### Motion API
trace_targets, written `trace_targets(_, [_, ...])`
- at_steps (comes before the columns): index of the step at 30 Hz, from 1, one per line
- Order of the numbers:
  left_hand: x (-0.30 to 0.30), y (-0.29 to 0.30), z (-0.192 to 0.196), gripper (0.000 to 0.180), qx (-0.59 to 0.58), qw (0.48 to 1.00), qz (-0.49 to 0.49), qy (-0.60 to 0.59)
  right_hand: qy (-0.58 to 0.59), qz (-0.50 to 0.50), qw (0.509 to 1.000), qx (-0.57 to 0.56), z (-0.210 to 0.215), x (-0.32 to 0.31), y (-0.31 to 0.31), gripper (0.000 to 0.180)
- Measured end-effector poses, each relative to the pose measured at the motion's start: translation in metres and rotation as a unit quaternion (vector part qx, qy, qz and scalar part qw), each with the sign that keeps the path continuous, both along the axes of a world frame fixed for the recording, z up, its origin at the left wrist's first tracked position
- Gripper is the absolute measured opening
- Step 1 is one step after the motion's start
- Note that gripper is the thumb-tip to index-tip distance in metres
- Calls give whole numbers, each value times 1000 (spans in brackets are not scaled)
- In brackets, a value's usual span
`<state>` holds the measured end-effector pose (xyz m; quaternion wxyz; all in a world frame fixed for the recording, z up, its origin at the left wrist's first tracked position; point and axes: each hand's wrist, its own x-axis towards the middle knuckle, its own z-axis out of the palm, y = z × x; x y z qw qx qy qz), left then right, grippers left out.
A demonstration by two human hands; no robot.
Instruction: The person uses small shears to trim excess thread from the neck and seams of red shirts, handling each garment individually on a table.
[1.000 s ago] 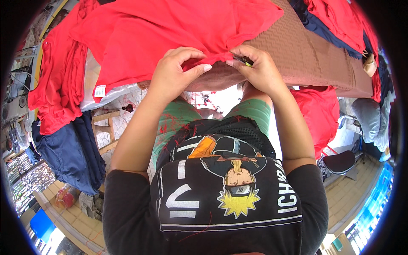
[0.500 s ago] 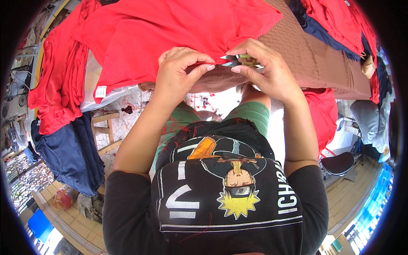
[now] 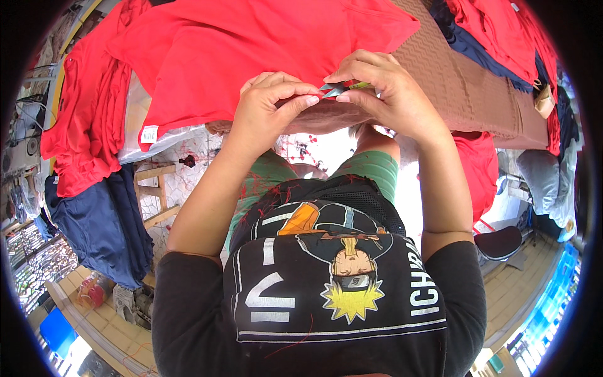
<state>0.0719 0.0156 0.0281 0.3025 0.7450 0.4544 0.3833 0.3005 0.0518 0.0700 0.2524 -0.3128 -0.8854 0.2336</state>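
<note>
Nearest, a black printed T-shirt (image 3: 326, 295) and green trousers (image 3: 370, 173), flecked with red thread ends. Just beyond, both hands raised together at the near edge of the brown textured table (image 3: 465, 81). Left hand (image 3: 273, 110): grip pressed together, thumb against curled fingertips, apparently pinching something fine, too small to tell what. Right hand (image 3: 389, 94): grip closed around small grey thread snips with a yellow-green handle (image 3: 339, 88), handle mostly buried under the fingers. Snips lying roughly level, long axis left to right, grey tip pointing left toward the left hand's fingertips, nearly touching them. Whether the blades stand parted, cannot tell.

Directly behind the hands, a large red cotton garment (image 3: 251, 44) spread on the table. Left of the table, more red cloth (image 3: 85, 113) hanging, with a dark navy garment (image 3: 100, 226) below it. At the table's far right end, further red and navy cloth (image 3: 496, 38) heaped.
</note>
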Motion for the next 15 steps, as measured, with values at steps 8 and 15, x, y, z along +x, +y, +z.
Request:
trace_targets(8, [-1, 1, -4, 15, -27, 999, -12, -12, 23, 13, 999, 27, -2, -7, 1, 21])
trace_targets(15, [-1, 0, -2, 14, -27, 1000, -13, -4, -30, -8, 997, 66, 1, -3, 2, 22])
